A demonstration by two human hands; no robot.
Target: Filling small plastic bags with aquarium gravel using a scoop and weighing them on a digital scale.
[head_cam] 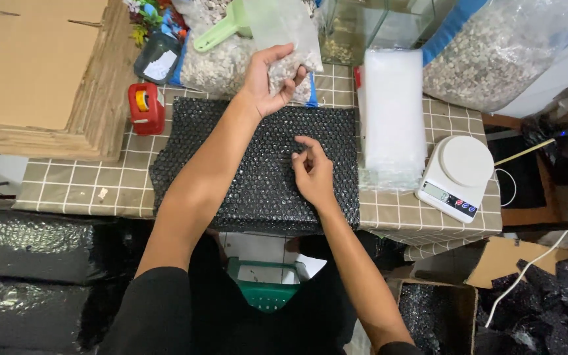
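A clear plastic bag [283, 41] part-filled with pale gravel is being gripped by the closed left hand [269, 80] above the far edge of the black bubble wrap [258, 171], while the loosely curled, empty right hand [311, 172] is being rested on that wrap, nearer the body.

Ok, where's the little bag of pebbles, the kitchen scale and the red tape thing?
Small clear bag of pebbles [288, 66], head view, on its pebble-filled lower half, held in the left hand [267, 79].
White kitchen scale [466, 161], head view, on its round top plate.
Red tape dispenser [146, 108], head view, on its red body.
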